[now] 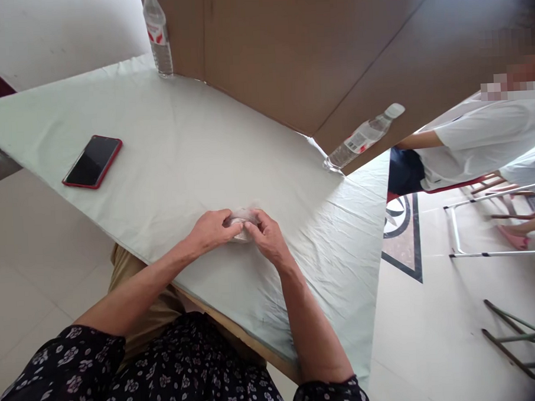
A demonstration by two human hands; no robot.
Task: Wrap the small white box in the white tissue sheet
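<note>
Near the front edge of the cloth-covered table (194,144), both hands meet around a small, pale, roundish thing (240,236), too blurred to name; it looks whitish and partly see-through. My left hand (213,229) has its thumb and fingers closed on the left side of it. On the opposite side my right hand (268,235) grips it too, thumb toward the middle. The two thumb tips come close together over the thing. Fingers hide much of its outline, and it rests on or just above the cloth.
A phone in a red case (92,162) lies at left. A large brown cardboard panel (261,53) stands across the back, with an upright water bottle (157,40) and a second bottle (364,138) by it. Beyond, at right, sits a person in a white shirt (481,138).
</note>
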